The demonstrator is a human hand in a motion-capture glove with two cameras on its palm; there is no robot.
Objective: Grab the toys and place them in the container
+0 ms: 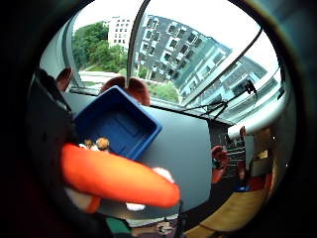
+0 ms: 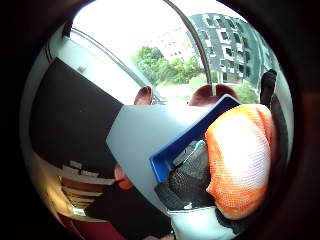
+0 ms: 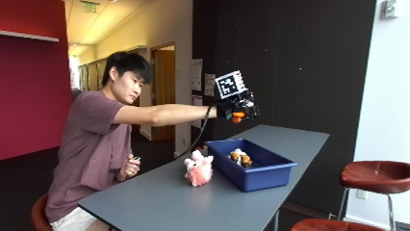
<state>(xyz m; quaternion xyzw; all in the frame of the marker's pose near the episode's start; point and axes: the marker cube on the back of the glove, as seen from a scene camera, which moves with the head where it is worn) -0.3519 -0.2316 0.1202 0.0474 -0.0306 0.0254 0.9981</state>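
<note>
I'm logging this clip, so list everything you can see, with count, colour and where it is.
Bin: one, blue, on the table.
Orange toy: one, orange, in the gloved hand, above the table beyond the bin.
Small toy: one, brown and white, inside the bin.
Pink toy: one, pink and white, upright on the table beside the bin.
Table: one, grey, long.
Stools: two, dark red, at the table's far side.
Right hand: black glove, arm stretched out, holds the orange toy.
Bare hand: near the person's chest.
</note>
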